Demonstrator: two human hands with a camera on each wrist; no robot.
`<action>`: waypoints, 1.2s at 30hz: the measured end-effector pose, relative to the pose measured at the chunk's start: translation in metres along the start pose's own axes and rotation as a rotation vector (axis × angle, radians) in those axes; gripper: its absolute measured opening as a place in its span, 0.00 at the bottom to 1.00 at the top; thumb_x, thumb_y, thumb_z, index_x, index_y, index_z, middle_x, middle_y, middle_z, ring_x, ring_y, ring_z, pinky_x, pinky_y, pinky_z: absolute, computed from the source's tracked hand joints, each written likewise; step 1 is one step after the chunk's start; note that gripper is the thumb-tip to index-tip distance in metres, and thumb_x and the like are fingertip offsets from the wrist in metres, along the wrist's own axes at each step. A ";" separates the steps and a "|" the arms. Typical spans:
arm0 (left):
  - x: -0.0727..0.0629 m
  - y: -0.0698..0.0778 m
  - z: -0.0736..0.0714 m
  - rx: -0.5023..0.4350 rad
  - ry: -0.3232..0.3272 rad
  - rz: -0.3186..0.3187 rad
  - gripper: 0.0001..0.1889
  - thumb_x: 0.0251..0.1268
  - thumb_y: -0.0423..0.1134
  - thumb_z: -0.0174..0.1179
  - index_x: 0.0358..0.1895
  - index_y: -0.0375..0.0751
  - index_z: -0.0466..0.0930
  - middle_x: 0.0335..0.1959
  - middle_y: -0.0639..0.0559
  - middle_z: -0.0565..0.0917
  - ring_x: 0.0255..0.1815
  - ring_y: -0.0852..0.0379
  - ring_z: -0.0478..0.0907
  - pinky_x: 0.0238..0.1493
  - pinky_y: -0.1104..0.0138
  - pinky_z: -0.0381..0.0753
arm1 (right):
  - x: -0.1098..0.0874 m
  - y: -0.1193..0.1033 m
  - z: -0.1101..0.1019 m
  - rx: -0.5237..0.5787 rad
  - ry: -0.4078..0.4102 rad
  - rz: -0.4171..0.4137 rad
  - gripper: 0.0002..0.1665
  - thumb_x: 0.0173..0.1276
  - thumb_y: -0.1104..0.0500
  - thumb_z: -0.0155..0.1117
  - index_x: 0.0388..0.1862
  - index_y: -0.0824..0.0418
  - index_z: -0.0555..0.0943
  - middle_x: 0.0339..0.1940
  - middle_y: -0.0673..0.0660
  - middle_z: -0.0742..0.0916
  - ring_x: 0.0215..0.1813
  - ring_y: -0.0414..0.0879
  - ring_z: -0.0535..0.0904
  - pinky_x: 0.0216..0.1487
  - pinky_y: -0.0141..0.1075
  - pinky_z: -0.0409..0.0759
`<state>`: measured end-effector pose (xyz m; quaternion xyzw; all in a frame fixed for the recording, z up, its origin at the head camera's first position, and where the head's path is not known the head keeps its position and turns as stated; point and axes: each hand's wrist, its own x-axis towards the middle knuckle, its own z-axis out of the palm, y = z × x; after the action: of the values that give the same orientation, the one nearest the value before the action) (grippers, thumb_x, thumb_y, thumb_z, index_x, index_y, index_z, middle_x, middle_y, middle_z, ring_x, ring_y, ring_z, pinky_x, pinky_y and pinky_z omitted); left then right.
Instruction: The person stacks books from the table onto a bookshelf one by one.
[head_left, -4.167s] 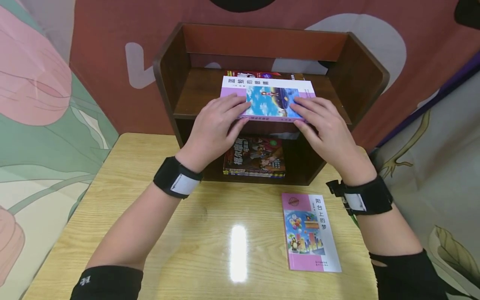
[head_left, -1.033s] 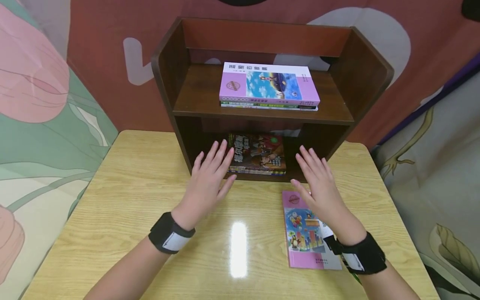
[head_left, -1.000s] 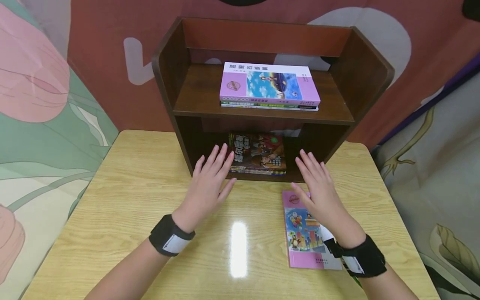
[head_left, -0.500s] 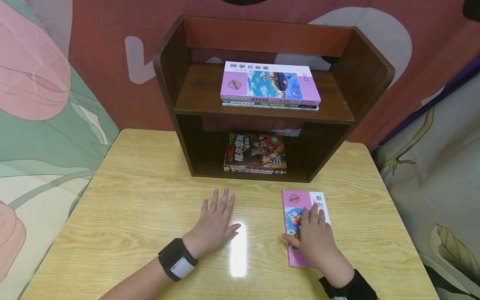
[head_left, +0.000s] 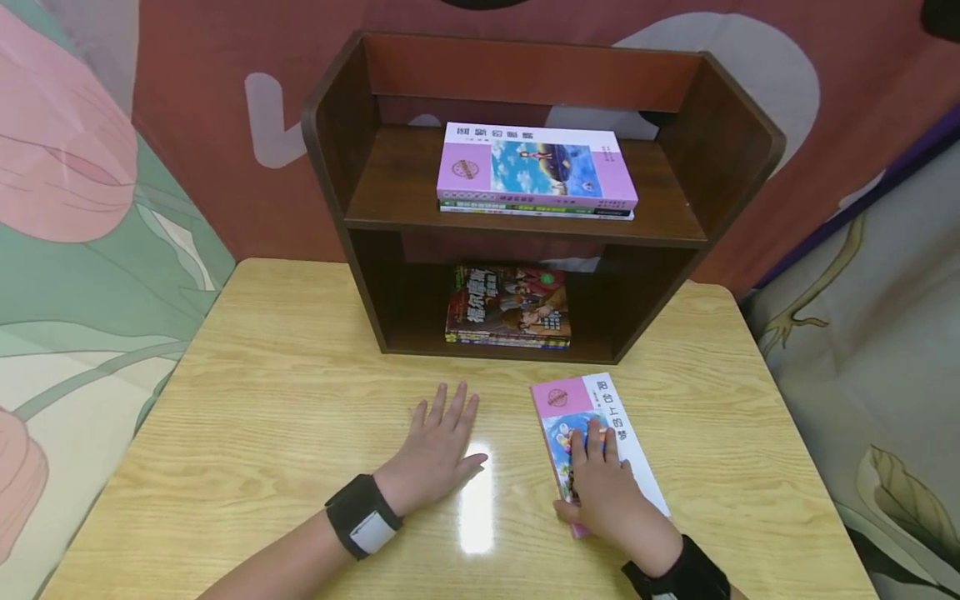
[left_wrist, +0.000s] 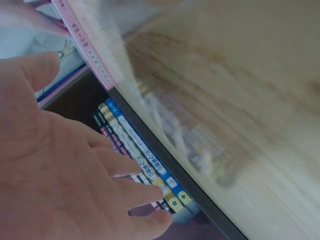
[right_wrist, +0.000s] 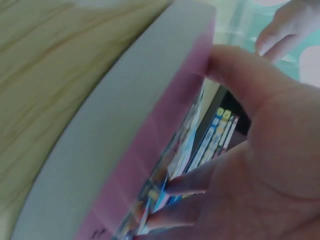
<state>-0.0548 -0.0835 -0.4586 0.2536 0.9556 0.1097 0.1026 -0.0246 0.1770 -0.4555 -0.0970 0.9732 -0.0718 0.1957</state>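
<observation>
A paperback with a pink, blue and white cover (head_left: 627,433) lies slanted on the table in front of the bookshelf. My right hand (head_left: 609,492) rests on it with fingers fairly straight across the picture, thumb by its left edge. The right wrist view shows the thumb (right_wrist: 235,70) touching that book's edge and the fingers on the cover. Left of the book, my left hand (head_left: 429,454) is spread palm down over the table and holds nothing. Whether its palm touches the wood is hidden. The spread left hand (left_wrist: 65,170) also fills the left wrist view.
A two-tier dark wooden bookshelf (head_left: 525,233) stands at the table's back. On its upper shelf lies a stack of books (head_left: 536,167), a pink one on top. Dark-covered comic books (head_left: 510,307) are stacked on the lower shelf. Patterned cloth hangs behind the table (head_left: 262,350).
Both hands have moved from the upper stack down toward the table. My right hand has come onto the paperback, which has slid left and turned. The upper stack stays put, squared up.
</observation>
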 end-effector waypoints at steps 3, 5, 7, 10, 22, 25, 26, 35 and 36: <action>0.003 0.002 0.001 0.001 0.001 0.028 0.42 0.69 0.62 0.43 0.76 0.40 0.40 0.77 0.40 0.38 0.76 0.36 0.36 0.71 0.39 0.44 | 0.003 -0.006 -0.002 0.085 -0.018 -0.052 0.65 0.43 0.46 0.74 0.74 0.70 0.51 0.75 0.74 0.47 0.73 0.74 0.41 0.59 0.71 0.60; 0.005 0.005 0.002 0.013 0.008 0.057 0.43 0.68 0.60 0.47 0.76 0.39 0.41 0.77 0.41 0.39 0.76 0.37 0.36 0.71 0.39 0.45 | 0.004 -0.010 -0.003 0.121 -0.012 -0.089 0.66 0.38 0.50 0.74 0.74 0.69 0.52 0.76 0.72 0.48 0.74 0.72 0.42 0.62 0.70 0.59; 0.007 0.007 0.003 0.046 0.017 0.092 0.44 0.67 0.58 0.50 0.76 0.38 0.41 0.77 0.41 0.40 0.77 0.40 0.37 0.71 0.41 0.46 | 0.004 -0.012 -0.005 0.161 -0.010 -0.133 0.67 0.36 0.51 0.75 0.74 0.67 0.53 0.76 0.70 0.50 0.75 0.69 0.43 0.65 0.67 0.58; 0.011 0.009 0.005 0.114 0.042 0.150 0.44 0.66 0.52 0.55 0.75 0.37 0.42 0.77 0.41 0.41 0.77 0.43 0.39 0.72 0.44 0.49 | 0.001 -0.015 -0.010 0.224 -0.007 -0.220 0.65 0.36 0.53 0.75 0.74 0.67 0.54 0.76 0.68 0.54 0.75 0.67 0.48 0.68 0.59 0.60; 0.025 0.008 0.006 0.086 0.112 0.285 0.35 0.65 0.35 0.55 0.74 0.42 0.52 0.76 0.47 0.53 0.77 0.50 0.47 0.73 0.54 0.54 | -0.004 -0.015 -0.032 0.310 -0.152 -0.427 0.57 0.42 0.58 0.70 0.73 0.65 0.56 0.76 0.67 0.56 0.76 0.58 0.50 0.72 0.53 0.56; 0.025 0.008 0.004 0.098 0.114 0.326 0.33 0.65 0.38 0.57 0.73 0.44 0.57 0.74 0.49 0.58 0.76 0.50 0.51 0.72 0.54 0.57 | -0.004 -0.013 -0.035 0.307 -0.157 -0.442 0.58 0.41 0.59 0.69 0.73 0.64 0.56 0.75 0.68 0.56 0.76 0.57 0.50 0.71 0.54 0.57; 0.025 0.008 0.003 0.111 0.111 0.334 0.32 0.65 0.39 0.57 0.72 0.44 0.58 0.74 0.49 0.59 0.76 0.50 0.52 0.72 0.54 0.58 | -0.004 -0.013 -0.035 0.306 -0.156 -0.449 0.58 0.41 0.60 0.69 0.73 0.65 0.56 0.75 0.68 0.56 0.76 0.58 0.51 0.71 0.54 0.57; 0.016 0.008 -0.010 0.178 0.134 0.344 0.28 0.63 0.37 0.58 0.68 0.46 0.66 0.69 0.49 0.68 0.72 0.49 0.61 0.69 0.56 0.64 | -0.005 -0.011 -0.040 0.314 -0.153 -0.463 0.58 0.41 0.62 0.66 0.74 0.64 0.54 0.77 0.64 0.53 0.73 0.53 0.58 0.62 0.44 0.73; 0.015 0.008 -0.012 0.183 0.141 0.340 0.27 0.64 0.36 0.58 0.68 0.46 0.67 0.68 0.49 0.69 0.71 0.50 0.62 0.69 0.57 0.65 | -0.005 -0.011 -0.040 0.301 -0.137 -0.466 0.57 0.42 0.62 0.66 0.74 0.64 0.54 0.77 0.64 0.54 0.74 0.54 0.57 0.63 0.46 0.72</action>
<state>-0.0672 -0.0707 -0.4475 0.4113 0.9098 0.0555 -0.0079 -0.0344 0.1719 -0.4151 -0.2926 0.8877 -0.2517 0.2512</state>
